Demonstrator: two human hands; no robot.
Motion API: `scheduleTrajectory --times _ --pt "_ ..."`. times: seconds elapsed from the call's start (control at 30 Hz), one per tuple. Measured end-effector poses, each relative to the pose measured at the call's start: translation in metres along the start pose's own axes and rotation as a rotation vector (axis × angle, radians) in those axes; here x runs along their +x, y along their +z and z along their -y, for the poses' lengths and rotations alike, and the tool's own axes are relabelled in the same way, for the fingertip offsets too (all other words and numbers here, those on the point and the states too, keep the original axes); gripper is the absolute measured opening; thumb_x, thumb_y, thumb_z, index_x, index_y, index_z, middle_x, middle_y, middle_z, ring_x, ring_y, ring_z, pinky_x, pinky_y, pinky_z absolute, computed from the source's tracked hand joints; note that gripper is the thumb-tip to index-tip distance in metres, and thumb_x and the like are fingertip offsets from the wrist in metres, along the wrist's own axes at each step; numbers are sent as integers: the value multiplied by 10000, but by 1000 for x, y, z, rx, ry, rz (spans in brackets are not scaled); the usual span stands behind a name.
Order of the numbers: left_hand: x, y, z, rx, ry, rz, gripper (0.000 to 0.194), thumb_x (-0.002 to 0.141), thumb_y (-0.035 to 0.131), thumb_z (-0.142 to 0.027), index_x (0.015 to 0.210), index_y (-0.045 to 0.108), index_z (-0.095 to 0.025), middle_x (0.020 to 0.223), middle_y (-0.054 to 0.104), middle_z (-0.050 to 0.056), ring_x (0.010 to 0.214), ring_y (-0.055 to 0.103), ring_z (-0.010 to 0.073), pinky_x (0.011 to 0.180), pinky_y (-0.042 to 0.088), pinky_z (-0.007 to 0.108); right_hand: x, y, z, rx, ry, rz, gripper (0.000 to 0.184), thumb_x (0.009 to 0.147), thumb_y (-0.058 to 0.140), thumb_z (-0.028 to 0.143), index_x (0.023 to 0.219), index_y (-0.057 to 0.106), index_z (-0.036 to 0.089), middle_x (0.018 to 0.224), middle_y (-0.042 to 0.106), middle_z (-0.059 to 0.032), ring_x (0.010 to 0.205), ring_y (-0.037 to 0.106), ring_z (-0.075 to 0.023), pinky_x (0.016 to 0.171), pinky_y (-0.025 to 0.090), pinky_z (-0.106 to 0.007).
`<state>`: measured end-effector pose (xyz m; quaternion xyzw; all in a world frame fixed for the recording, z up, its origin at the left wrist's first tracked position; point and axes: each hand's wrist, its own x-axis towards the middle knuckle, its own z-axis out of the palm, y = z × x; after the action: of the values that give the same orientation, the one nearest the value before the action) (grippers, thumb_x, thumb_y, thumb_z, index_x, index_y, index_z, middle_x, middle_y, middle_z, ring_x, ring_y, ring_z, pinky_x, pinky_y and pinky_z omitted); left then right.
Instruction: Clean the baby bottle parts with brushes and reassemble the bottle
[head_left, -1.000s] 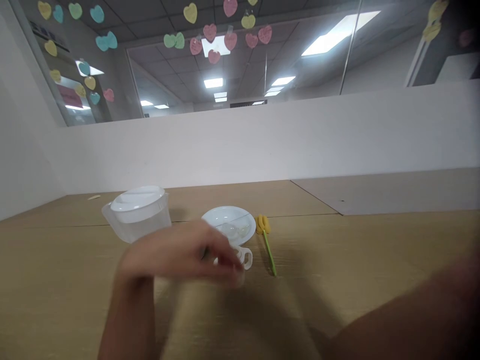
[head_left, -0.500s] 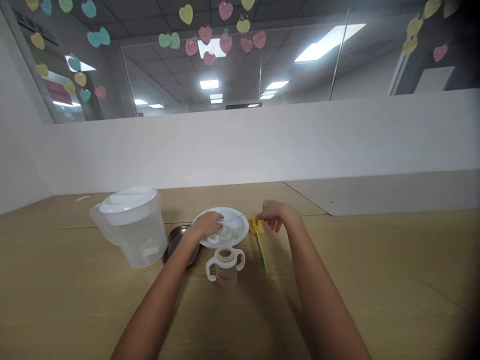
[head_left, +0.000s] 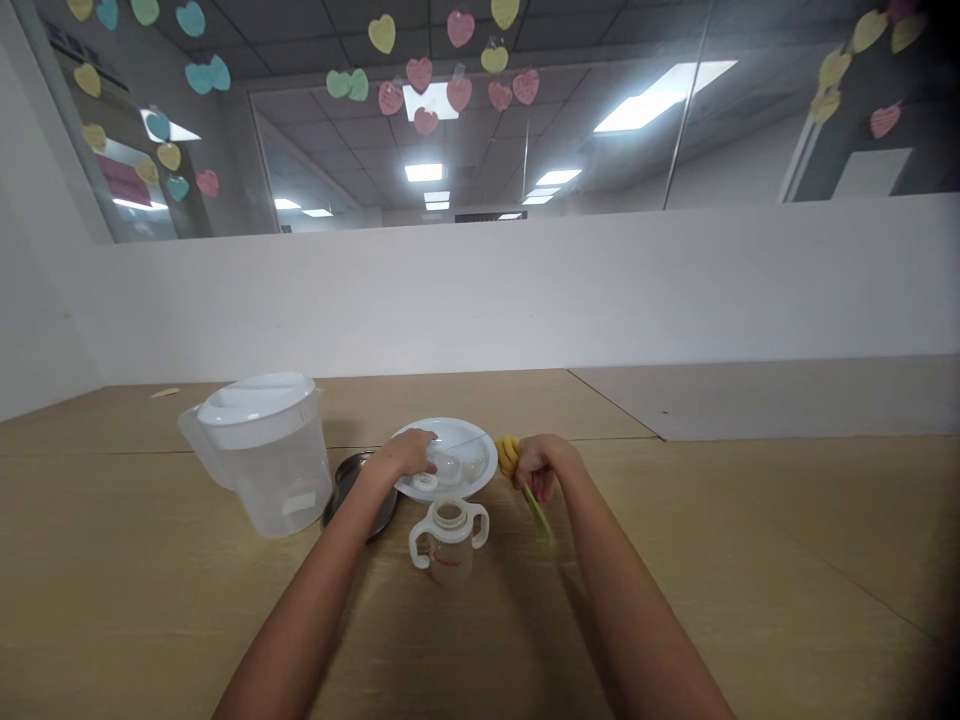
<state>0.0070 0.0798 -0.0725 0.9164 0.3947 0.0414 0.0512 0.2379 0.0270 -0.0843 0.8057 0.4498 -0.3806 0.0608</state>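
My left hand (head_left: 406, 456) rests on the near left part of a white plate (head_left: 469, 441) that holds clear bottle parts (head_left: 450, 467) and a white ring (head_left: 425, 484). My right hand (head_left: 541, 464) grips the green handle of a bottle brush (head_left: 512, 457) with a yellow sponge head, just right of the plate. A clear baby bottle (head_left: 448, 540) with two white handles stands uncapped on the table in front of the plate, between my forearms.
A clear plastic pitcher (head_left: 264, 450) with a white lid stands at the left. A dark metal dish (head_left: 354, 490) lies between pitcher and plate. The wooden table (head_left: 750, 540) meets a white partition wall at the back.
My left hand moved from above the baby bottle onto the plate. My right hand came in from the lower right to the brush and now closes on its handle.
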Motion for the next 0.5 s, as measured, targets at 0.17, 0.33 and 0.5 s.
scheduleTrajectory --times 0.17,0.33,0.5 --pt "-4 -8 10 47 -82 14 286 699 552 -99 956 675 -113 1006 673 157 907 632 234 770 467 304 -12 -16 -16 80 -44 -216 176 756 609 162 870 608 27 599 627 -121 532 623 -224 506 499 -305" --pt "-8 -15 -9 -6 21 8 200 732 566 -212 865 710 -180 862 707 61 762 634 164 668 452 220 -47 -37 -27 225 -186 -487 170 866 458 192 980 522 84 548 581 -53 461 568 -159 472 460 -255" --pt "-5 -4 -37 -7 66 -38 231 754 566 -331 871 717 -200 890 702 57 804 632 181 710 461 243 -85 -42 -21 324 -372 -756 169 910 361 237 925 498 138 528 472 24 383 489 -95 434 387 -203"
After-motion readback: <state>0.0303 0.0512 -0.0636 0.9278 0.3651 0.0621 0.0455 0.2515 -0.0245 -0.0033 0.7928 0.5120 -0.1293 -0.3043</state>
